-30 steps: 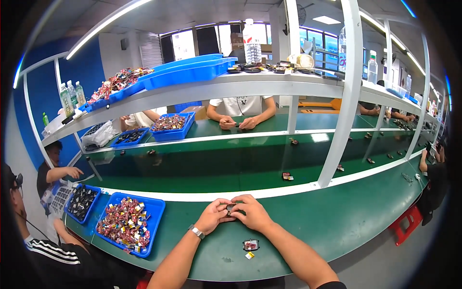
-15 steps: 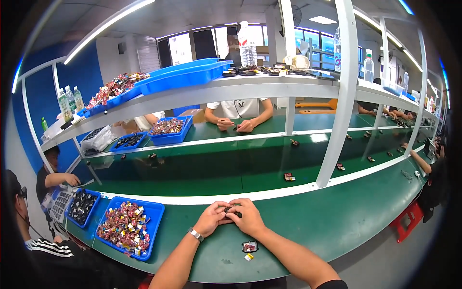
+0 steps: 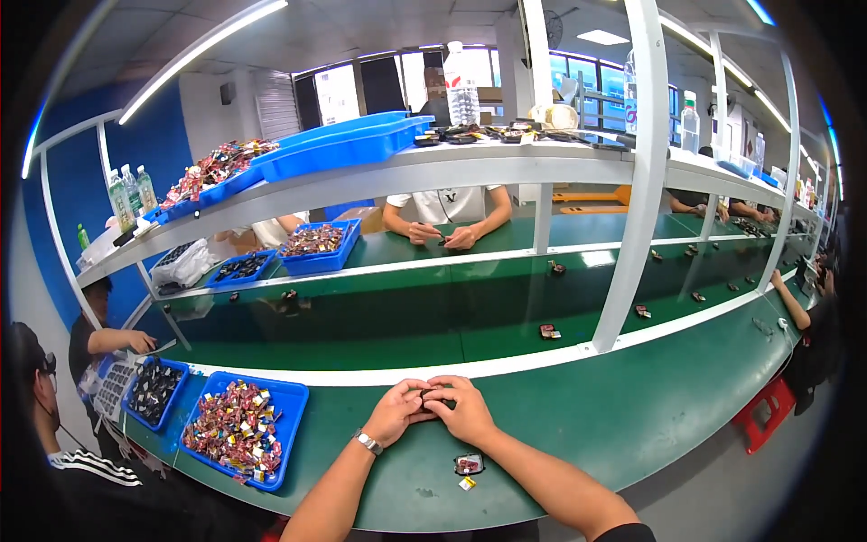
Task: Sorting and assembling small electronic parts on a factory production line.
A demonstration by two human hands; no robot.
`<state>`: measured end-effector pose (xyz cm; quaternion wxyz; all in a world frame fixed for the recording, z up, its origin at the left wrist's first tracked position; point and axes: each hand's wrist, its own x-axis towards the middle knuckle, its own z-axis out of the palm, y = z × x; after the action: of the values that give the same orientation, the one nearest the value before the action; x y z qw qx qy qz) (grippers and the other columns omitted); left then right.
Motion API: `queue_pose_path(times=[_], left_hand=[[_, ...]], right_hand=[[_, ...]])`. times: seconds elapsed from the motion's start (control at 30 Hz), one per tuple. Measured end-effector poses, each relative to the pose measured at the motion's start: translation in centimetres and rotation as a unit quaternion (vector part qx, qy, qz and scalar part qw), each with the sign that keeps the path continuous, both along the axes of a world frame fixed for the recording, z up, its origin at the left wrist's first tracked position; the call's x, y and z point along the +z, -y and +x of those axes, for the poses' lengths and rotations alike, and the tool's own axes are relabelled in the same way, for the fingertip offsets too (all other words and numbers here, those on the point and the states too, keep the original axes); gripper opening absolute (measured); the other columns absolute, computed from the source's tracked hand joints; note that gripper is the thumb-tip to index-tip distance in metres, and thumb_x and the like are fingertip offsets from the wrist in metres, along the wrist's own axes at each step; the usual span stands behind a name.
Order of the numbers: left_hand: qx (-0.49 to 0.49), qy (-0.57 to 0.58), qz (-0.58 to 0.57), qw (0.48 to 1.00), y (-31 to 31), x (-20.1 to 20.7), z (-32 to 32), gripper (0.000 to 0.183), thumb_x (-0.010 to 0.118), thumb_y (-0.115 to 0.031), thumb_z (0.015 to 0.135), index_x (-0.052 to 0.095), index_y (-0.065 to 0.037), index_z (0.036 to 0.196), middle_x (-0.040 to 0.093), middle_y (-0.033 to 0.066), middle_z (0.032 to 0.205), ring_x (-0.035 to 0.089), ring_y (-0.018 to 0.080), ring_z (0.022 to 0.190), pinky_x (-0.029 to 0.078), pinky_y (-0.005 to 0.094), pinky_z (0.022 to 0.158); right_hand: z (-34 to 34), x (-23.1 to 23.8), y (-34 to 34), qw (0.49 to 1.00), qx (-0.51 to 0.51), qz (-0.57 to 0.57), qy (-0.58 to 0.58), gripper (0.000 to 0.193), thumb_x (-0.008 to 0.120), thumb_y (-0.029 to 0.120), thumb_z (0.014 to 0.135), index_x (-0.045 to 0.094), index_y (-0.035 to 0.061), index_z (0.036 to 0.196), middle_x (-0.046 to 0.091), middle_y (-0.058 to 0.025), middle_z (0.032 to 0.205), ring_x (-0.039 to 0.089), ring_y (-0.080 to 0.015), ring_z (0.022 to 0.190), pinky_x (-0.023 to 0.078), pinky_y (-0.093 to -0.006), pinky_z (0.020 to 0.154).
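In front of me, above the green tabletop (image 3: 542,432), my left hand (image 3: 397,414) and my right hand (image 3: 463,412) meet with fingers closed round a small black plastic housing (image 3: 431,396). Fingers cover most of it, so its inside cannot be made out. My left wrist wears a metal watch. Nearer to me, beside my right forearm, lies another black housing (image 3: 469,464) with a reddish circuit board in it. Just below that sits a small yellow-and-white piece (image 3: 467,484).
To my left stand a blue tray (image 3: 296,397) heaped with red, yellow and white parts and a blue tray of black housings (image 3: 155,397). Beyond a white rail, a green belt (image 3: 406,330) carries scattered parts. A shelf post (image 3: 632,226) rises ahead. Co-workers sit around.
Parts on the belt have shifted slightly to the right. My hands stay nearly in place round the black housing, with small finger movements.
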<state>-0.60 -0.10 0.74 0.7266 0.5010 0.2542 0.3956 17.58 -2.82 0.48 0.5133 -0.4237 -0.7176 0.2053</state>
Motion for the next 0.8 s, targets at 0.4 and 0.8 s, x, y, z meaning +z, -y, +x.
queue_pose_path(times=[0.4,0.8], left_hand=[[0.018,-0.012,-0.003,1.0,0.2,0.2,0.3,0.025,0.056,-0.011,0.096,0.049,-0.005,0.12,0.058,0.0125,0.125,0.06,0.0229,0.114,0.051,0.0414,0.099],[0.011,0.023,0.014,1.0,0.1,0.2,-0.2,0.026,0.06,-0.013,0.095,0.049,-0.009,0.118,0.053,0.0117,0.134,0.056,0.0234,0.12,0.048,0.044,0.101]], right_hand=[[-0.5,-0.5,0.2,0.998,-0.051,-0.021,-0.011,0.013,0.071,0.017,0.082,0.075,0.0111,0.093,0.063,-0.0044,0.12,0.053,-0.0272,0.114,0.046,-0.0384,0.096],[-0.4,0.4,0.8,0.998,-0.022,0.054,0.031,0.02,0.068,0.01,0.08,0.073,0.011,0.1,0.056,-0.0068,0.131,0.049,-0.0295,0.122,0.043,-0.0405,0.102]])
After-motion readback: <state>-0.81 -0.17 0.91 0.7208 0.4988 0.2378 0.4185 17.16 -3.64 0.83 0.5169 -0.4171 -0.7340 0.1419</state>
